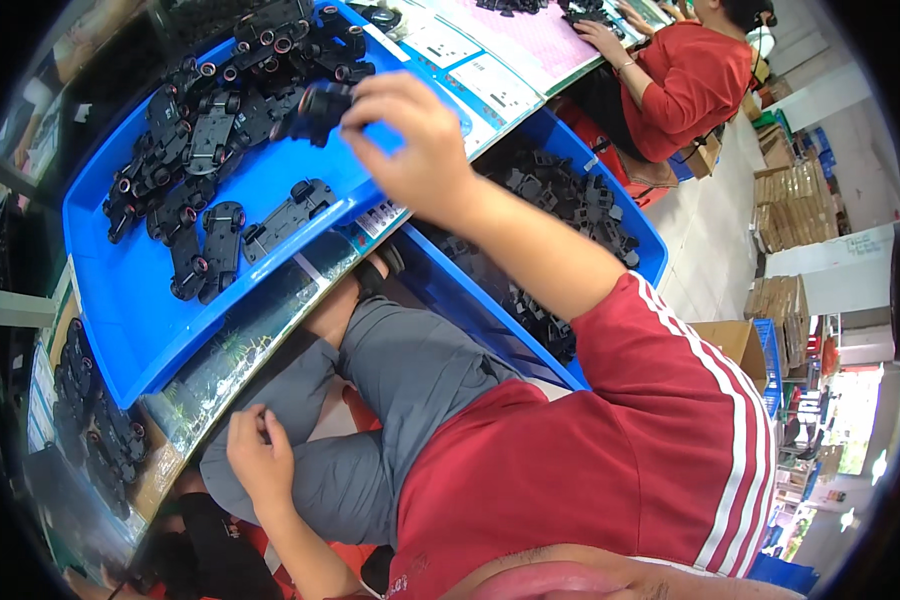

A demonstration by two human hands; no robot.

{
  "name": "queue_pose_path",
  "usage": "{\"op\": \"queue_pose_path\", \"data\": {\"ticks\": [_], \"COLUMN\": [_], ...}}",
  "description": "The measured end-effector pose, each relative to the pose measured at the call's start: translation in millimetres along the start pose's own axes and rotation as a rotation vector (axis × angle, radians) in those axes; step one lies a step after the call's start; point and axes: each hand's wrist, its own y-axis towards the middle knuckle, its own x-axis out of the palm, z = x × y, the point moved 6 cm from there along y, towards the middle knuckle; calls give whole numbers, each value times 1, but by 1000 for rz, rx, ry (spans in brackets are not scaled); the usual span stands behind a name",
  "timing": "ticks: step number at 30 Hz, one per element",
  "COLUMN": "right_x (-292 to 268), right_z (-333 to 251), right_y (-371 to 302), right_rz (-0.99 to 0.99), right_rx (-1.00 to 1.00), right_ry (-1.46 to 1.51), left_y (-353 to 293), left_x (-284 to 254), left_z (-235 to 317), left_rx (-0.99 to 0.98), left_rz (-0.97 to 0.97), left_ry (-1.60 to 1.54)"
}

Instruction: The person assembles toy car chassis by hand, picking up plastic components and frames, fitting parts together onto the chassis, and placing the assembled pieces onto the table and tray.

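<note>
My right hand (410, 140) is raised over the near right rim of a blue tray (135, 350). Its fingertips and thumb pinch a black toy car chassis (317, 112), which is blurred by motion. Several more black chassis with small wheels are heaped at the tray's far side, and a few lie loose, one of them a flat chassis (290, 215) by the near wall. Low at the left, my left hand (260, 452) is by my knee, fingers curled toward the thumb. Whether anything is inside its grip cannot be made out.
Beside my leg stands a blue bin (650, 235) full of black parts. More black chassis (95, 420) lie left of the tray. Printed sheets (490, 85) lie on the glass-topped table behind it. A person in red (695, 85) works at the far right, near stacked cardboard (795, 205).
</note>
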Motion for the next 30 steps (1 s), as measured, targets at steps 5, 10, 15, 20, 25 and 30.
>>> {"op": "queue_pose_path", "data": {"ticks": [5,10,15,20,25,30], "right_x": [20,31,46,68,93,107], "right_z": [-101,-145,-131,-121,-118,-120], "right_y": [-90,-193,-245,-246,-263,-258], "right_rz": [-91,-288,-476,-464,-712,-756], "right_rx": [-195,-165,-136,-18,175,272], "right_ry": [505,743,690,658,505,549], "left_y": [45,65,61,65,62,46], "left_x": [45,101,116,122,113,127], "left_z": [38,29,8,-4,18,16], "left_rx": [263,142,25,-119,56,-1], "left_rz": [-292,-597,-561,-490,-478,-244], "left_ry": [-62,-200,-146,-409,-179,10]}}
